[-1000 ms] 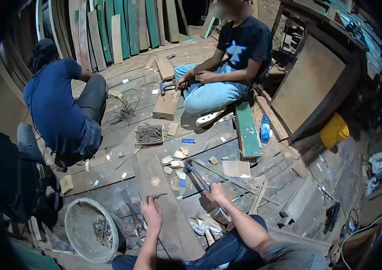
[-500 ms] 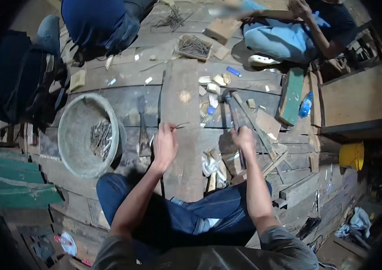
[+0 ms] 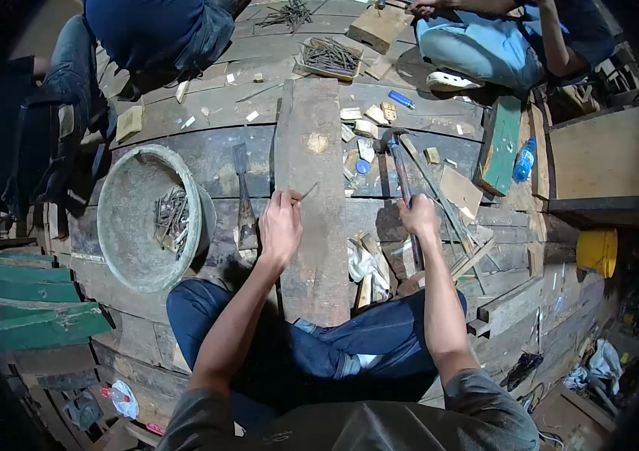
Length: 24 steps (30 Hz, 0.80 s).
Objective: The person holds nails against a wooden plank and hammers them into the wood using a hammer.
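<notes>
My left hand [image 3: 282,225] is closed in a pinch on a thin nail [image 3: 309,192], which points up and away over a long wooden plank [image 3: 315,255]. My right hand [image 3: 418,216] wraps round the handle of a hammer [image 3: 402,174]; its dark head lies farther off, near several wood scraps [image 3: 367,128]. Left of my left hand is a chisel-like tool [image 3: 244,199] with a flat blade and wooden handle. A grey bucket [image 3: 112,259] beyond it holds a pile of nails [image 3: 172,214].
A tray of nails [image 3: 332,54] and a loose nail heap [image 3: 287,15] are ahead. One person [image 3: 477,49] sits at the far right, another [image 3: 150,34] at the far left. A green block [image 3: 498,146], blue bottle [image 3: 525,160] and yellow bucket [image 3: 596,253] are on the right.
The nail in my left hand has swung from nearly level to a steeper slant. My right hand still grips the hammer. The whole view has shifted slightly.
</notes>
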Each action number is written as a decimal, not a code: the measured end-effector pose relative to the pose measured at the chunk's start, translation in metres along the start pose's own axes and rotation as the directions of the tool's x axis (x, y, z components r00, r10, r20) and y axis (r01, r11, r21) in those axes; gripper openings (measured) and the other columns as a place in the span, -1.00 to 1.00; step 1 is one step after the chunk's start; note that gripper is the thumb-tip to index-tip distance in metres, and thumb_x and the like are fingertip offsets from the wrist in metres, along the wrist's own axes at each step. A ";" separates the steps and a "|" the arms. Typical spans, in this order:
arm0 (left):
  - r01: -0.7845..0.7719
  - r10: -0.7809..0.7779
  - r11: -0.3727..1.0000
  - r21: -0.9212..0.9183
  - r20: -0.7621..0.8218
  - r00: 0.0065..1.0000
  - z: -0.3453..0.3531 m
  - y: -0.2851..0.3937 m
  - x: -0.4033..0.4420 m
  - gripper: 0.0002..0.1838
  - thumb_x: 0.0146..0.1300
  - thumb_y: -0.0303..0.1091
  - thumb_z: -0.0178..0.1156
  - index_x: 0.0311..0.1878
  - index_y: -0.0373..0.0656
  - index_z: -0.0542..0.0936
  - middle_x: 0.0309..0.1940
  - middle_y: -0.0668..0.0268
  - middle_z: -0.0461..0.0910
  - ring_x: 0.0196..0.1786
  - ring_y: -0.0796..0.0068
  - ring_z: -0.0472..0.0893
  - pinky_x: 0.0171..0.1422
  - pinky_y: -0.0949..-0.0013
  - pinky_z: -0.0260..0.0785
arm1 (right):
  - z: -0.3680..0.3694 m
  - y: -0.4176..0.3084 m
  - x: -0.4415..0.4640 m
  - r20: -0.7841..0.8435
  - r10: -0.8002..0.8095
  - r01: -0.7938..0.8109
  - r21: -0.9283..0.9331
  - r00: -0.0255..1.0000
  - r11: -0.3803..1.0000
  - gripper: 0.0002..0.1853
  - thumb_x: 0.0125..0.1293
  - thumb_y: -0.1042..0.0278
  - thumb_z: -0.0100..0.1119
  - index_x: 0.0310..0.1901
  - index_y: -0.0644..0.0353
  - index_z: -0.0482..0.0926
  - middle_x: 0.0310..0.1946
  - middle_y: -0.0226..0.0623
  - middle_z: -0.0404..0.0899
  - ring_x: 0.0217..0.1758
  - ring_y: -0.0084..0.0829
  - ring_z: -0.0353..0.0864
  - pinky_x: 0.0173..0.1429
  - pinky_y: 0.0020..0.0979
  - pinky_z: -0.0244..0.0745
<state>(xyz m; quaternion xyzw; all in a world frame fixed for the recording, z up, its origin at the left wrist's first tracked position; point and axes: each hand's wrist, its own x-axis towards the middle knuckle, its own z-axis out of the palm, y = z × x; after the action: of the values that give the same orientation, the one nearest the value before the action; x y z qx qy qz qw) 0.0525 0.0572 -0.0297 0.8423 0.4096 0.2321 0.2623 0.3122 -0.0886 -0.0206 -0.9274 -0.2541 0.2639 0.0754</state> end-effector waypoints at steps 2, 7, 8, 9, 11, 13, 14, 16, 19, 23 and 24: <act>0.010 -0.010 1.000 -0.014 -0.007 1.000 0.001 -0.001 0.000 -0.89 0.32 -0.47 0.13 -0.12 -0.21 0.56 -0.23 0.08 0.59 -0.14 -0.02 0.61 -0.03 0.03 0.43 | -0.003 -0.003 -0.002 0.017 0.014 -0.014 0.009 1.000 1.000 -0.48 0.29 -0.10 0.23 -0.15 0.32 0.68 -0.11 0.14 0.68 0.02 0.11 0.68 0.09 0.02 0.56; 0.014 -0.014 1.000 0.001 -0.003 1.000 -0.001 0.002 0.001 -0.89 0.32 -0.48 0.13 -0.14 -0.23 0.57 -0.25 0.04 0.58 -0.17 -0.07 0.61 -0.05 0.00 0.43 | -0.003 -0.002 -0.002 0.015 0.009 -0.009 0.021 1.000 1.000 -0.51 0.30 -0.09 0.22 -0.17 0.31 0.68 -0.12 0.13 0.68 0.03 0.10 0.68 0.08 0.03 0.55; 0.007 -0.007 1.000 0.012 -0.006 1.000 -0.003 0.003 0.001 -0.89 0.32 -0.48 0.13 -0.14 -0.24 0.57 -0.26 0.03 0.58 -0.17 -0.08 0.60 -0.06 0.00 0.43 | -0.003 -0.002 -0.003 0.022 0.007 -0.007 0.032 1.000 0.999 -0.51 0.31 -0.09 0.22 -0.19 0.31 0.68 -0.13 0.12 0.69 0.03 0.10 0.67 0.07 0.03 0.55; 0.012 -0.012 1.000 -0.007 -0.004 1.000 -0.004 0.004 0.001 -0.90 0.32 -0.48 0.13 -0.14 -0.25 0.57 -0.25 0.02 0.57 -0.18 -0.09 0.60 -0.07 -0.01 0.43 | 0.002 0.001 -0.001 -0.020 -0.028 0.029 0.044 0.999 0.999 -0.52 0.32 -0.04 0.22 -0.21 0.36 0.66 -0.22 0.15 0.68 -0.06 0.09 0.70 0.02 0.02 0.56; 0.023 -0.023 0.999 -0.047 -0.002 1.000 -0.004 0.006 0.000 -0.90 0.33 -0.48 0.13 -0.15 -0.27 0.57 -0.25 0.00 0.56 -0.18 -0.11 0.60 -0.08 -0.02 0.44 | 0.016 0.011 0.004 -0.105 -0.097 0.104 0.062 0.990 0.993 -0.54 0.34 0.05 0.23 -0.27 0.45 0.63 -0.41 0.20 0.66 -0.23 0.08 0.74 -0.10 -0.02 0.59; 0.017 -0.019 0.997 -0.074 -0.017 1.000 -0.004 0.006 -0.001 -0.90 0.34 -0.50 0.12 -0.14 -0.28 0.57 -0.24 0.01 0.55 -0.19 -0.12 0.59 -0.10 -0.01 0.44 | 0.012 0.007 0.000 -0.010 -0.018 0.020 0.260 1.000 0.965 -0.56 0.38 0.09 0.20 -0.27 0.46 0.59 -0.56 0.08 0.62 -0.45 -0.08 0.73 -0.35 -0.08 0.55; 0.005 -0.007 0.997 -0.077 -0.027 1.000 -0.002 0.003 -0.001 -0.90 0.34 -0.51 0.12 -0.14 -0.28 0.57 -0.24 0.01 0.54 -0.19 -0.12 0.59 -0.10 -0.01 0.43 | 0.026 0.019 0.013 0.011 -0.008 0.004 0.344 1.000 0.939 -0.56 0.38 0.10 0.21 -0.29 0.46 0.59 -0.59 0.06 0.60 -0.50 -0.11 0.72 -0.41 -0.10 0.52; -0.014 0.009 0.994 -0.110 -0.047 0.999 0.000 0.001 -0.001 -0.91 0.34 -0.52 0.12 -0.15 -0.27 0.57 -0.26 0.01 0.53 -0.20 -0.12 0.58 -0.12 0.00 0.43 | -0.004 -0.006 -0.009 0.114 0.125 -0.158 0.354 0.986 0.922 -0.62 0.38 0.06 0.22 -0.20 0.32 0.55 -0.53 -0.24 0.58 -0.47 -0.41 0.64 -0.27 -0.24 0.51; -0.081 0.064 0.986 -0.145 -0.117 0.991 0.003 -0.001 0.001 -0.91 0.34 -0.52 0.13 -0.14 -0.27 0.57 -0.27 0.01 0.53 -0.21 -0.11 0.58 -0.13 0.01 0.43 | 0.022 0.015 0.014 0.022 0.050 -0.055 0.327 0.998 0.943 -0.59 0.37 0.03 0.23 -0.28 0.33 0.56 -0.59 -0.24 0.55 -0.61 -0.38 0.55 -0.49 -0.26 0.42; -0.071 0.052 0.988 -0.140 -0.133 0.990 0.008 -0.006 0.000 -0.93 0.31 -0.55 0.18 -0.17 -0.29 0.60 -0.29 0.03 0.57 -0.23 -0.03 0.63 -0.15 0.09 0.47 | 0.038 0.031 0.020 -0.251 -0.056 0.141 0.338 0.966 0.931 -0.54 0.38 0.00 0.22 -0.37 0.36 0.59 -0.74 -0.29 0.42 -0.68 -0.39 0.46 -0.56 -0.22 0.34; -0.067 0.048 0.988 -0.139 -0.134 0.990 0.008 -0.006 -0.001 -0.93 0.31 -0.55 0.18 -0.17 -0.29 0.60 -0.29 0.03 0.57 -0.23 -0.03 0.63 -0.15 0.09 0.48 | 0.038 0.033 0.020 -0.307 -0.097 0.207 0.350 0.947 0.913 -0.52 0.38 -0.01 0.21 -0.36 0.38 0.60 -0.71 -0.18 0.43 -0.60 -0.30 0.50 -0.47 -0.15 0.37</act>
<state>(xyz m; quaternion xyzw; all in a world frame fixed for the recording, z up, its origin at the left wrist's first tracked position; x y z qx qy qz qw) 0.0530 0.0575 -0.0400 0.8159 0.3834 0.3229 0.2881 0.3207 -0.1069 -0.0711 -0.9007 -0.2570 0.1658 0.3087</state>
